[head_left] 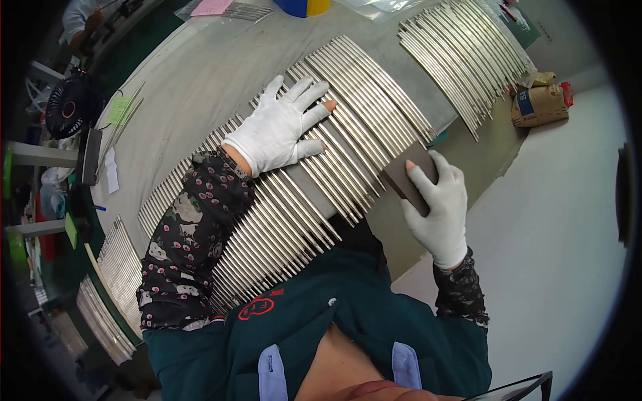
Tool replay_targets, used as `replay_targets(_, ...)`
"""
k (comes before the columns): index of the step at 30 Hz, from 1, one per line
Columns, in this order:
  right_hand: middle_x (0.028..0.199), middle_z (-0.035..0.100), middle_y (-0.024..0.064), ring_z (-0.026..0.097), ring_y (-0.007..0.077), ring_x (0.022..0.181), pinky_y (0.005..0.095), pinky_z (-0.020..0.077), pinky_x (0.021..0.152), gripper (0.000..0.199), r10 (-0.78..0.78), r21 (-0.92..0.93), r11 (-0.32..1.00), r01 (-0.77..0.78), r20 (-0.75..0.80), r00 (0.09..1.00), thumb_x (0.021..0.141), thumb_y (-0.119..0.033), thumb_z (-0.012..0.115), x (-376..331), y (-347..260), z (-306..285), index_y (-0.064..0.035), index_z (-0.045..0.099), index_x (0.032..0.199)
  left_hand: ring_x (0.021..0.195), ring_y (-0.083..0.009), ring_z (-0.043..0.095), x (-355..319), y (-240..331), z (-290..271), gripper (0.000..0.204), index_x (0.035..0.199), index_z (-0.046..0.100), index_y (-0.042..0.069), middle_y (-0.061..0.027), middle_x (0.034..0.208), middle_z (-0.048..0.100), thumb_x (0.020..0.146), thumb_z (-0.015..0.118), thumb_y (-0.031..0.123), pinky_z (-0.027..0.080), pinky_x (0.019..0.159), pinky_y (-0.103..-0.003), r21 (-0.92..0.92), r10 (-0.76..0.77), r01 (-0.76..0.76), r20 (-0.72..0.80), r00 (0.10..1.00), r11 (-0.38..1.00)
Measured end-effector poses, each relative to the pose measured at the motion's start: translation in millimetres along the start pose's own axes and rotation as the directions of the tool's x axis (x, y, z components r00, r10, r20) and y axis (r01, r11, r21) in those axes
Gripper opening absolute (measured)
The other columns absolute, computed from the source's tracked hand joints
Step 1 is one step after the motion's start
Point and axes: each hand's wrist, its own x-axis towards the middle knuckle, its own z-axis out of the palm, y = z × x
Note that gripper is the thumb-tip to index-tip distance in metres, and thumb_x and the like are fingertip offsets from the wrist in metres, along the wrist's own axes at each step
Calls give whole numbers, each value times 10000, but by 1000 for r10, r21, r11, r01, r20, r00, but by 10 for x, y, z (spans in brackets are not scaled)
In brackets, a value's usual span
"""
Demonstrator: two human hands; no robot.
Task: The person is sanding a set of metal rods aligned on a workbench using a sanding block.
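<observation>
Thin shiny metal rods (264, 230) lie side by side in a wide row across the table in front of me. My left hand (277, 127), in a white glove with bare thumb tip, rests on the rods with its fingers spread. A dark grey-brown rectangular block (399, 179) is gripped in my right hand (438, 217), which is also white-gloved with a bare fingertip. The block sits at the right-hand ends of the rods, close to the table edge; whether it touches them I cannot tell.
More metal rods (468, 60) lie at the far right, and further bundles (119, 267) at the left. A blue and yellow container (302, 5) stands at the back. A brown sack (540, 105) sits beyond the right edge. A black fan (70, 105) and a co-worker's arm (83, 30) appear at left.
</observation>
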Motion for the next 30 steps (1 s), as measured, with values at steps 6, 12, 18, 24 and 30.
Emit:
replay_targets(6,1257,491,196,491,356,1049,432,429,912,571,108,107,990,-95,-123,986,611,-110,720,-165,-16,-170,-108,606,1170,1382,-384,241,31,25,-32,680,1450,301,141,-172,1500,268,912,437,535,175,1104,-586,8,-7,7,-35,999,1000)
replay_targets(12,1272,472,200,484,356,1055,434,426,909,579,101,8,995,-101,-90,991,607,-123,733,-158,-16,-82,-123,604,1172,1381,-379,252,102,21,-1,660,1453,307,166,-175,1509,253,927,388,558,175,1109,-577,53,8,-10,31,999,999)
replay_targets(18,1274,472,199,489,349,1049,427,428,898,566,70,2,998,-70,-65,995,612,-143,742,-109,-42,-15,-131,607,1162,1373,-376,267,-17,4,10,676,1451,305,167,-180,1497,272,919,381,577,168,1107,-587,28,8,-9,9,1000,1000)
replay_targets(24,1236,488,198,512,335,1011,420,454,806,527,-6,-57,998,5,-11,1000,635,-174,738,93,-148,117,-144,608,1145,1368,-383,271,-39,11,-8,689,1449,307,166,-182,1495,274,917,355,601,170,1099,-597,32,17,-17,10,1000,999)
replay_targets(30,1214,495,215,537,351,966,417,459,752,522,-92,-79,993,91,-8,996,651,-204,723,97,-67,121,-144,602,1155,1363,-386,281,-59,18,4,695,1434,335,162,-177,1493,282,903,379,609,176,1099,-594,24,-7,8,-16,1000,1000)
